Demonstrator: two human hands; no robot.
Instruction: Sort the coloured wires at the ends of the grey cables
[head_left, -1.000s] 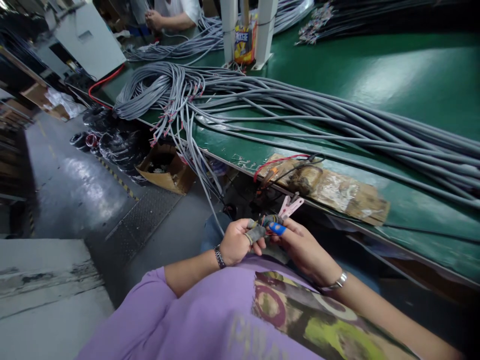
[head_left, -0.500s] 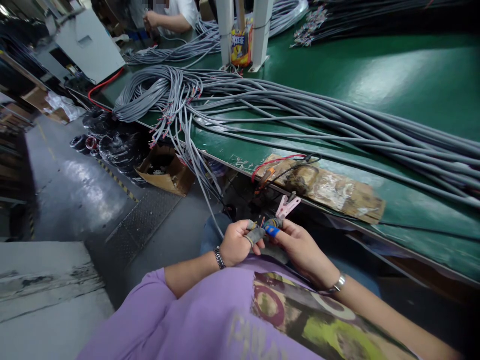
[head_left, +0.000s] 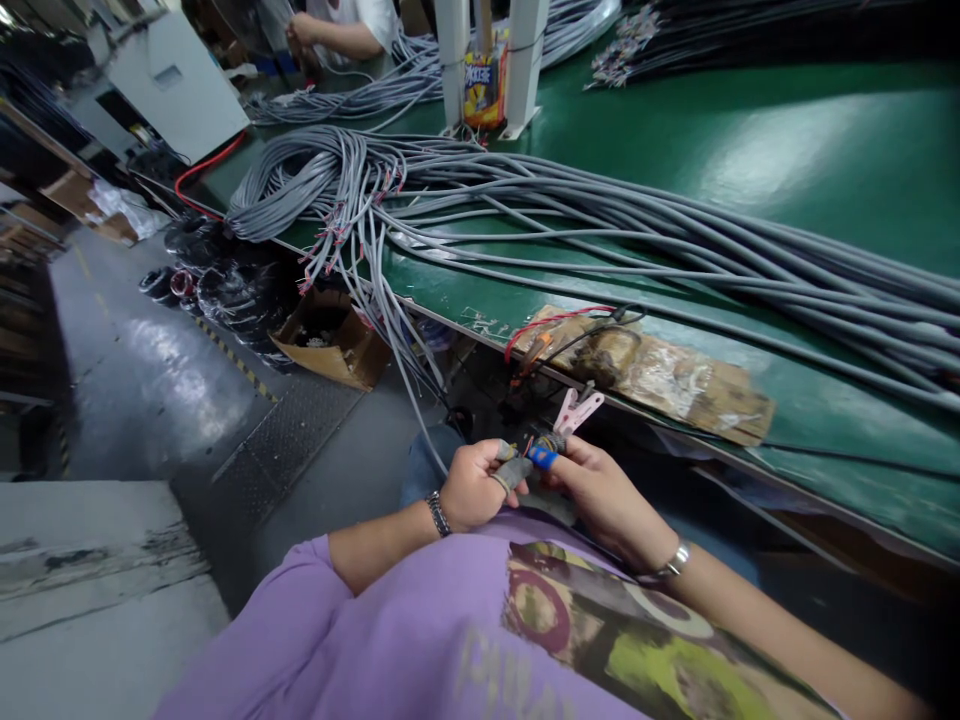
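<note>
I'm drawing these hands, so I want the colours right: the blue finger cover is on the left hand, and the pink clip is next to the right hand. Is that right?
Not quite: the blue finger cover is on the right hand, not the left hand. The head view shows it. The pink clip is next to the right hand, as you said.

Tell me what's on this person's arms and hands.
The left hand wears yellow-trimmed grey fabric finger covers, with a dark metal-link wristband and purple fabric sleeve. The right hand has a blue thumb cover, grey finger cover and silver-coloured wristband.
</note>
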